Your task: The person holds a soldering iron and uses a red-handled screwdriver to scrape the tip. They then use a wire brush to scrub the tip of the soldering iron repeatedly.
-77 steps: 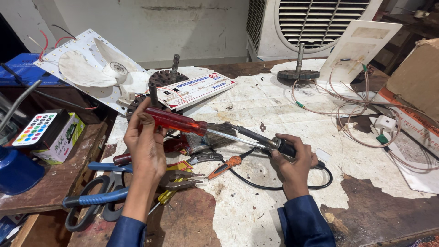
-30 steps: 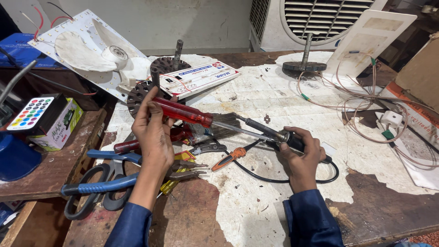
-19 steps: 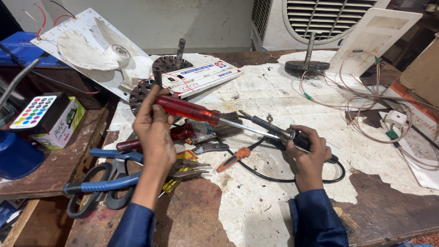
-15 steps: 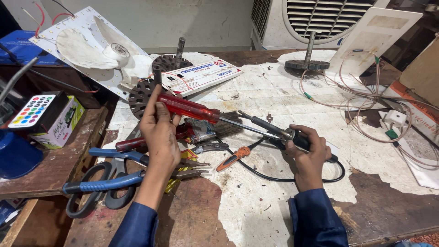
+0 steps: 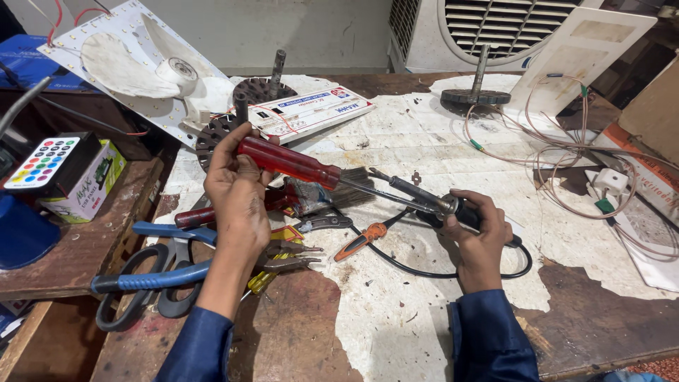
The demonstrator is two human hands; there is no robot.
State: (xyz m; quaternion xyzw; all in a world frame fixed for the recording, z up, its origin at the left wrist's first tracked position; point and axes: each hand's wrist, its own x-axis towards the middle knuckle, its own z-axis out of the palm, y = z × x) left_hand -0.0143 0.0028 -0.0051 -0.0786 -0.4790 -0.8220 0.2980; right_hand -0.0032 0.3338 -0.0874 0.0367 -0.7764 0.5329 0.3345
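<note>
Head view shows the left hand (image 5: 237, 194) clamped on a red-handled screwdriver (image 5: 286, 160) at centre frame, its shaft reaching right to the soldering iron (image 5: 431, 203) gripped by the right hand (image 5: 481, 230). Both tools look stiff and light; the plastic handles seem the safest hold, away from the iron's metal tip. Below, the bench (image 5: 396, 311) is chipped, white-painted wood, cluttered with blue-handled shears (image 5: 152, 272) at lower left.

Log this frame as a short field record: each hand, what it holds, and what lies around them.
left hand: grips red-handled screwdriver, raised over the bench
right hand: holds black-handled soldering iron, black cord looping behind
contact: screwdriver shaft reaches the iron's collar
below: paintbrush, small orange screwdriver, pliers
left of bench: blue-handled shears
surface: worn white-topped bench
</note>
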